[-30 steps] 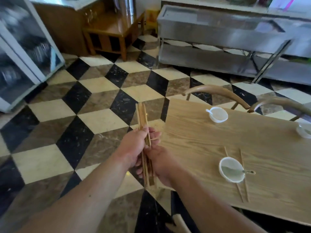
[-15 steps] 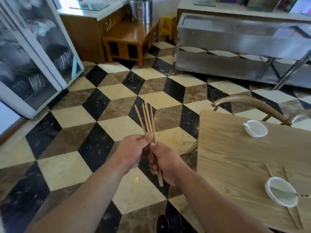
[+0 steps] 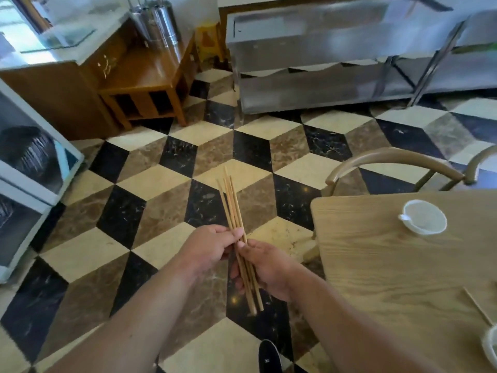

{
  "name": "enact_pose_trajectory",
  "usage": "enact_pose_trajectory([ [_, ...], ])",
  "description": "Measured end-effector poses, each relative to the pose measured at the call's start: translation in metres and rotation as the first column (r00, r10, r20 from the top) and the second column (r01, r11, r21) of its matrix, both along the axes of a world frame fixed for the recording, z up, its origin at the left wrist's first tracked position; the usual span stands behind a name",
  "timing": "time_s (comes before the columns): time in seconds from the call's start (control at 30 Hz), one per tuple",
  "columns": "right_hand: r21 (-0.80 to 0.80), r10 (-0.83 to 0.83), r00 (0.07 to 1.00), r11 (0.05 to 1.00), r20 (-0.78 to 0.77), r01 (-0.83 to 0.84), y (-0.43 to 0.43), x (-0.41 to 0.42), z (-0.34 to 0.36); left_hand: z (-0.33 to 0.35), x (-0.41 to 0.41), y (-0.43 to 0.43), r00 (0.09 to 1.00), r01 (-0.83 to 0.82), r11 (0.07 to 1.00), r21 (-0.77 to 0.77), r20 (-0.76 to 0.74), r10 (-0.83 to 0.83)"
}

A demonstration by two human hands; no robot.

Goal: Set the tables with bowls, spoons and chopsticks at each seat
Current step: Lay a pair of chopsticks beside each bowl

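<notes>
Both hands hold a bundle of several wooden chopsticks (image 3: 233, 208) over the tiled floor, left of the wooden table (image 3: 382, 267). My left hand (image 3: 208, 247) pinches the bundle near its middle. My right hand (image 3: 265, 267) grips its lower part. A white bowl (image 3: 423, 217) with a spoon in it sits on the table's far side. At the right edge, part of another bowl (image 3: 490, 345) and one laid chopstick (image 3: 477, 305) show.
Two curved-back chairs (image 3: 390, 157) stand behind the table. A steel counter (image 3: 336, 57) runs along the back, a low wooden stand (image 3: 150, 76) with steel canisters (image 3: 161, 30) is at back left, a glass-fronted cabinet (image 3: 29, 162) at left. My shoe (image 3: 269, 356) is below.
The view has swung left and the table has slid toward the right edge. The splayed chopsticks have been gathered into a tighter bundle between both hands.
</notes>
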State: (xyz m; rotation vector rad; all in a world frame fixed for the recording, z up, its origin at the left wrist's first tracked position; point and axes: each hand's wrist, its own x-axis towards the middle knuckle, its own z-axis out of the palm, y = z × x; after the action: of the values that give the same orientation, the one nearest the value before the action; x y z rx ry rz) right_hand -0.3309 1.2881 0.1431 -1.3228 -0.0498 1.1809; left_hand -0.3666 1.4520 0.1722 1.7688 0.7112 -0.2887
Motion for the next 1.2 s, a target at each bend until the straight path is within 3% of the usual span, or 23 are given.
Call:
enact_pose_trajectory([
  [0.33, -0.044, -0.118, 0.993, 0.992, 0.032, 0.119, 0.065, 0.144, 0.024, 0.022, 0.158, 0.066, 0.987, 0.158, 0.987, -0.014, 0.021, -0.157],
  [0.53, -0.147, -0.297, 0.945, 0.937, 0.137, 0.316, 0.113, 0.225, 0.044, 0.041, 0.263, 0.111, 0.942, 0.323, 0.946, 0.021, 0.089, -0.323],
  [0.8, -0.07, -0.639, 0.762, 0.76, 0.103, 0.647, 0.129, 0.263, 0.037, 0.051, 0.366, 0.115, 0.748, 0.661, 0.749, 0.031, 0.052, -0.662],
  [0.93, -0.061, -0.782, 0.619, 0.616, 0.075, 0.785, 0.096, 0.269, 0.027, 0.045, 0.397, 0.065, 0.6, 0.799, 0.6, 0.036, 0.029, -0.8],
  [1.2, -0.056, -0.915, 0.4, 0.397, 0.056, 0.916, 0.004, 0.292, -0.013, 0.019, 0.452, -0.055, 0.378, 0.925, 0.376, 0.047, -0.059, -0.924],
])
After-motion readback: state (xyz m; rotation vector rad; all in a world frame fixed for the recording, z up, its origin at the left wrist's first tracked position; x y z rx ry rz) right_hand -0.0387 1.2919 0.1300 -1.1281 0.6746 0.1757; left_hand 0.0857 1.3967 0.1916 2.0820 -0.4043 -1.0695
